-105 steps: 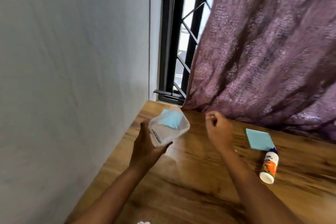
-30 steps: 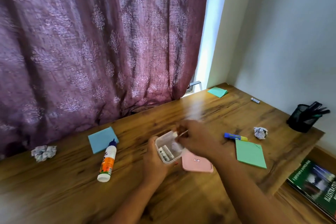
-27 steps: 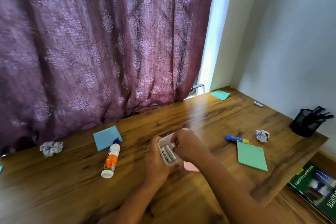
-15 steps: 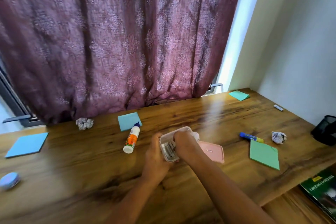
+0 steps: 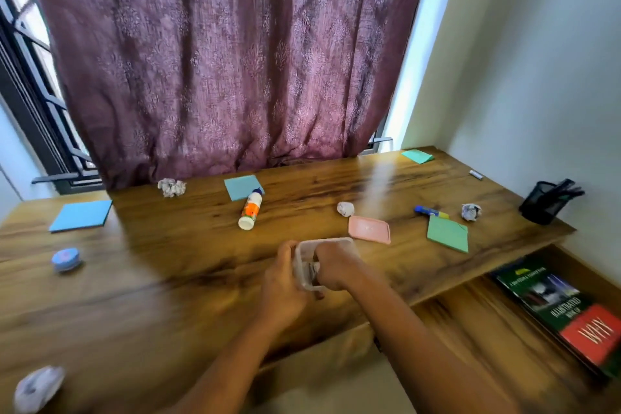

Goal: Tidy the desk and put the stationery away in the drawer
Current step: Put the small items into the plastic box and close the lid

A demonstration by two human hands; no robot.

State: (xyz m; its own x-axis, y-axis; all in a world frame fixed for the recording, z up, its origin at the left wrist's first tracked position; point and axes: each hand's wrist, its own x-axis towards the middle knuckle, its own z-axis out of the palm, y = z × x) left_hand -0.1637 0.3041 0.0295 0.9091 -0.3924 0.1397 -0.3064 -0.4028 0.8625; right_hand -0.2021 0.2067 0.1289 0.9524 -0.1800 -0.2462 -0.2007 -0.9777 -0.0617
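Note:
My left hand (image 5: 285, 289) grips a small clear plastic box (image 5: 303, 274) from its left side, just above the desk's front middle. My right hand (image 5: 336, 267) is curled over the box with its fingertips down inside; what they touch or hold is hidden. Something small and dark shows in the box. Its pink lid (image 5: 369, 228) lies flat on the desk just beyond. Loose stationery lies around: a glue bottle (image 5: 250, 208), a blue-and-yellow marker (image 5: 430, 212), blue paper pads (image 5: 82, 215) (image 5: 242, 186), green pads (image 5: 448, 233) (image 5: 416, 156) and a round blue tape case (image 5: 65, 259).
Crumpled paper balls (image 5: 171, 186) (image 5: 346, 209) (image 5: 470, 212) (image 5: 37, 386) dot the wooden desk (image 5: 168, 296). A black mesh pen holder (image 5: 546, 203) stands at the right edge. Books (image 5: 564, 309) lie on a lower shelf at the right. A purple curtain (image 5: 235, 60) hangs behind.
The view swung from the left window corner to the whole desk. My right hand went from hovering beside the box to reaching into it, and both hands drew nearer to the front edge.

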